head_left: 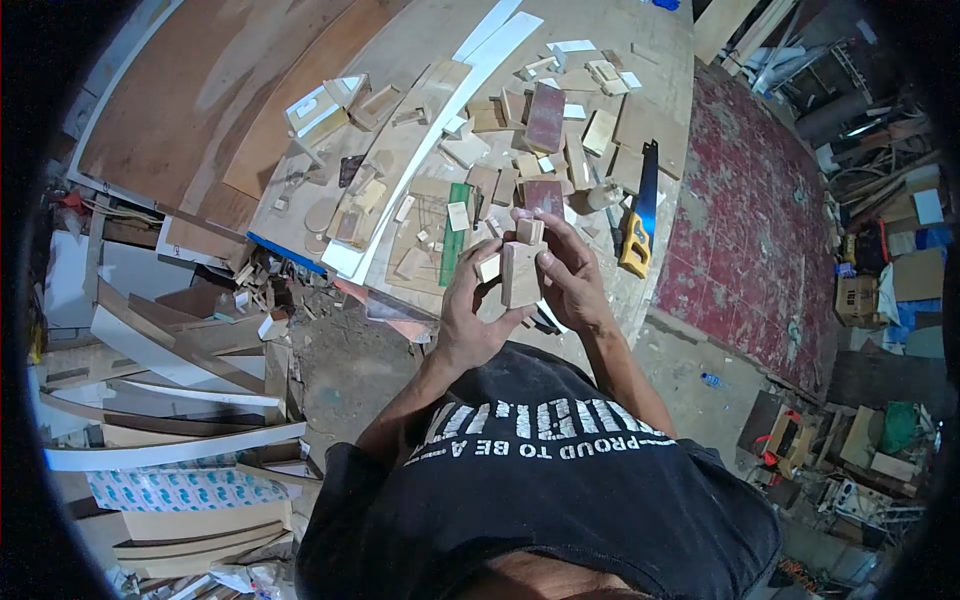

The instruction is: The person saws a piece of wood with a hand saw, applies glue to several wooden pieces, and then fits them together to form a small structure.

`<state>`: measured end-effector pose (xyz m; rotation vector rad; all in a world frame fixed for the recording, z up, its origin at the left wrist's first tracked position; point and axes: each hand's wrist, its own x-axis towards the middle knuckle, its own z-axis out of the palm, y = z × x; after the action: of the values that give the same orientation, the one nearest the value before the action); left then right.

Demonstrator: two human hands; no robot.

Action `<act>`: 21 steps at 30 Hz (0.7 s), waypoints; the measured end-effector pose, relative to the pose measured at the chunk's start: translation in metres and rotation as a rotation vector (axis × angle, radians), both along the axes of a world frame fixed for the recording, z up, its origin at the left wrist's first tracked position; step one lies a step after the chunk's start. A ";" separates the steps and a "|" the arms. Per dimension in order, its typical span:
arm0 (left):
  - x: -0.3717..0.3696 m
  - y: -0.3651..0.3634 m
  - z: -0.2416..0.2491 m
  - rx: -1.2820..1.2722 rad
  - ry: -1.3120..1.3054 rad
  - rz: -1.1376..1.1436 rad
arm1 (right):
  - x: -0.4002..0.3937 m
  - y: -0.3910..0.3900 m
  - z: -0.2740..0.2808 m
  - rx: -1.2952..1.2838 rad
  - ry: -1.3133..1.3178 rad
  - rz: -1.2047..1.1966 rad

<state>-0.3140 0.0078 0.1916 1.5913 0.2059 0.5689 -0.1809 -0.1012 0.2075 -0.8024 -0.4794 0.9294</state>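
My fingers (pixel 552 266) are clamped on a pale wooden block (pixel 521 278) at the centre of the frame; the right hand (pixel 578 288) lays its thumb on the broad face and bends the rest around the top, where a smaller piece (pixel 530 232) sits, probably to steady the two together; the left hand (pixel 468 325) curls about the left side, thumb at the lower end, seemingly to bear it from below; a little cut piece (pixel 488 267) shows by those fingertips, though I cannot tell whether it is joined on; the block looks flat-faced and square-edged; right of centre, the saw (pixel 640 215) lies with its yellow handle towards me, presumably for easy reach, its blade dark and smooth; left of the offcuts, a green strip (pixel 455 235) lies flat; a long, glossy white strip (pixel 510 42) runs towards the top.
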 end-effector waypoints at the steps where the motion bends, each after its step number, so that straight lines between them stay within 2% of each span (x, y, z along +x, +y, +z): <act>1: 0.002 0.000 0.001 0.108 0.007 0.035 | -0.002 0.001 0.001 0.011 0.016 -0.027; 2: 0.004 0.000 0.002 0.219 0.013 0.070 | -0.002 0.003 0.002 0.025 0.030 -0.054; 4: 0.009 -0.001 0.007 0.251 -0.016 0.102 | 0.000 0.002 -0.002 0.039 0.090 -0.063; 6: 0.011 -0.002 0.016 0.528 -0.018 0.204 | 0.001 0.002 -0.002 0.057 0.147 -0.078; 8: 0.015 -0.005 0.012 0.535 -0.048 0.233 | 0.001 0.003 0.000 0.154 0.030 -0.049; 10: 0.018 -0.005 0.015 0.600 -0.040 0.207 | 0.004 0.002 0.002 0.122 -0.044 -0.054; 11: 0.018 -0.008 0.015 0.487 -0.011 0.186 | 0.004 0.000 0.005 0.099 -0.061 -0.047; 12: 0.019 -0.008 0.017 0.488 -0.015 0.183 | 0.004 -0.002 0.009 0.075 -0.077 -0.040; 14: 0.019 -0.004 0.023 0.376 -0.042 0.043 | 0.006 -0.007 0.011 0.075 -0.040 -0.045; 15: 0.017 0.000 0.030 0.480 -0.059 0.014 | 0.007 -0.008 0.010 0.074 -0.035 -0.042; 16: 0.016 0.004 0.027 0.480 -0.059 0.010 | 0.009 -0.010 0.009 0.073 -0.030 -0.039; 18: 0.015 0.008 0.024 0.215 -0.083 -0.092 | 0.011 -0.013 0.009 0.064 -0.050 -0.050; 19: 0.014 0.004 0.029 -0.101 -0.078 -0.121 | 0.012 -0.014 0.010 0.056 -0.057 -0.037; 21: 0.016 0.007 0.027 -0.055 -0.069 -0.135 | 0.012 -0.015 0.012 0.048 -0.060 -0.025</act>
<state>-0.2978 0.0147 0.2187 1.5168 0.0611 0.5081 -0.1691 -0.1164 0.2192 -0.7926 -0.5415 0.8695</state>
